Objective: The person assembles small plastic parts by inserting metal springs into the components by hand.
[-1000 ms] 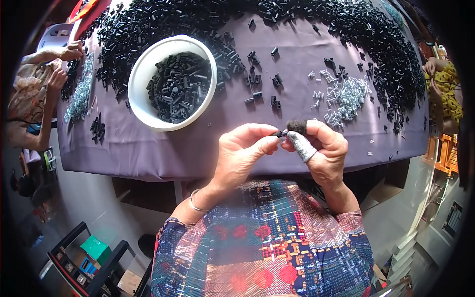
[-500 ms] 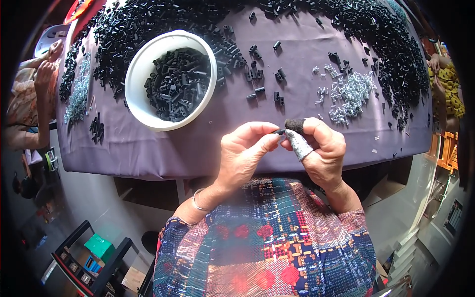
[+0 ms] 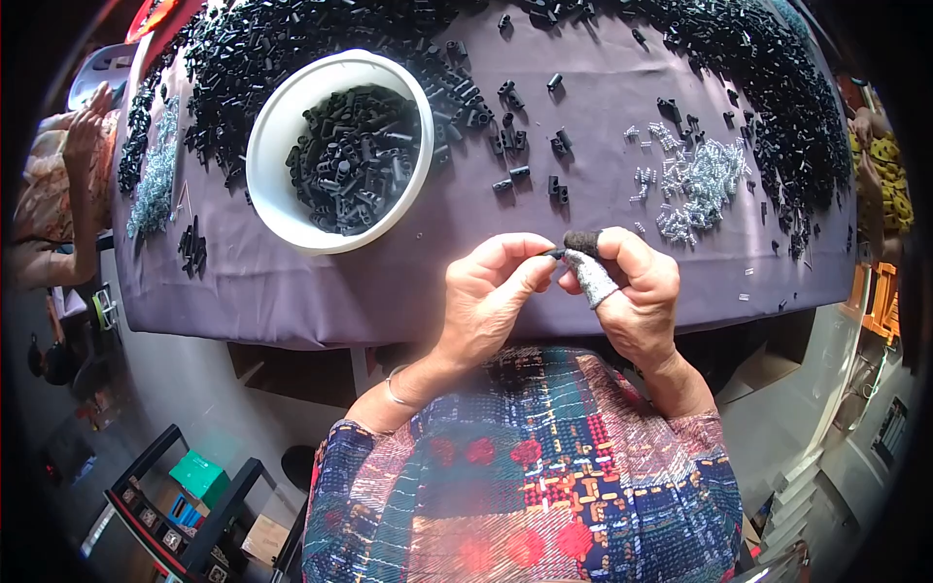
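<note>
Between my two hands, above the near edge of the table, is a small black plastic part (image 3: 556, 255), mostly covered by fingertips. My left hand (image 3: 494, 296) pinches one end of it between thumb and forefinger. At its other end my right hand (image 3: 637, 291) closes on it, with a dark cloth cover on the forefinger and a grey one on the thumb. Beyond the hands lie several loose black tubular parts (image 3: 510, 141). To the right of them spreads a pile of small metal springs (image 3: 702, 185).
A white bucket (image 3: 260, 185) of black parts stands left of my hands. Large heaps of black parts (image 3: 228, 87) line the far side of the purple-covered table (image 3: 379, 301). Other people's hands (image 3: 87, 131) show at the left edge, and another person (image 3: 880, 146) sits at the right.
The table and its contents sit slightly shifted in the picture, as the view has moved a little. My hands keep the same pinch on the part, with slight finger motion.
</note>
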A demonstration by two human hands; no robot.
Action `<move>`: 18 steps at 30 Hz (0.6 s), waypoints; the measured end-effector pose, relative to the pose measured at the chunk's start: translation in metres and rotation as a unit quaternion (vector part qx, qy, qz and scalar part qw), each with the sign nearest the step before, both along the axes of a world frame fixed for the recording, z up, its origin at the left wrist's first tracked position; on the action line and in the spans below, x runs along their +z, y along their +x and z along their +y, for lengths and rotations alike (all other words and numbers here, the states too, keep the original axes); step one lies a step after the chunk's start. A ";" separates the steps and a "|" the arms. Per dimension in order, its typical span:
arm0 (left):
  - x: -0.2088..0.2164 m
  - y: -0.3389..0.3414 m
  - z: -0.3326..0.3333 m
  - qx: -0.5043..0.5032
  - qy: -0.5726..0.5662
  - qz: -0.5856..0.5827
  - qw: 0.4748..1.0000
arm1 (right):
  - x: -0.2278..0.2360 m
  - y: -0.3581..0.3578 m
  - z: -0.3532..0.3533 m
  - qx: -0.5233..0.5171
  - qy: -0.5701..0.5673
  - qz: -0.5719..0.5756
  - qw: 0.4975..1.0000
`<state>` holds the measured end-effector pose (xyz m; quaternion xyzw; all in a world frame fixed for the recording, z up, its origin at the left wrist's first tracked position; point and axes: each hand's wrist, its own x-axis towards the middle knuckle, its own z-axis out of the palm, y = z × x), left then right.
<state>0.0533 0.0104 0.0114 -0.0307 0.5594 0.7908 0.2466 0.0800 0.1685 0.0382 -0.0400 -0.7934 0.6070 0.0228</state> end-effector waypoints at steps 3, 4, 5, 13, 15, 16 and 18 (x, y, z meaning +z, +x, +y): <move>-0.003 0.000 -0.001 0.002 0.005 0.000 1.000 | -0.002 -0.002 0.000 0.009 0.014 -0.001 1.000; -0.004 0.000 -0.001 0.003 0.005 -0.001 1.000 | -0.003 -0.003 0.000 0.007 0.014 -0.005 1.000; -0.005 0.000 0.000 0.004 0.008 -0.003 1.000 | -0.003 -0.004 -0.001 0.006 0.014 -0.009 1.000; -0.005 -0.003 0.002 0.006 0.015 -0.006 1.000 | -0.015 -0.006 -0.002 -0.002 0.027 -0.023 0.999; -0.009 -0.002 0.002 0.013 0.048 -0.030 0.998 | -0.022 -0.004 -0.004 -0.019 0.027 -0.023 0.999; -0.009 -0.004 0.003 0.017 0.048 -0.027 0.998 | -0.022 -0.006 -0.003 -0.016 0.027 -0.020 0.999; -0.009 -0.008 0.004 0.000 0.061 -0.044 0.997 | -0.021 -0.010 -0.002 -0.006 0.055 0.044 0.998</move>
